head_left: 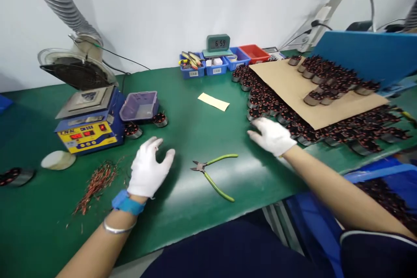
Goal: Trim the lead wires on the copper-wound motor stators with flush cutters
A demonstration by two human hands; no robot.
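Observation:
My left hand [149,168], in a white glove, hovers over the green table with thumb and fingers apart and holds nothing. A blue band and a bangle are on that wrist. Between my hands lie cutting pliers [213,169] with green handles, their jaws spread. My right hand [273,137], also gloved, is at the near left edge of the packed copper-wound motor stators [265,100]. Its thumb and fingers are apart, with nothing visible between them. Whether its fingertips touch the nearest stator, I cannot tell. Left of my left hand is a pile of copper wire clippings [99,182].
A blue and yellow solder pot [87,134] stands left beside a purple tray [140,106] and two stators. Cardboard [280,78] bearing more stators covers part of the right group. Tool bins [192,71] and a clock [218,42] line the back. A yellow paper strip [213,101] lies mid-table.

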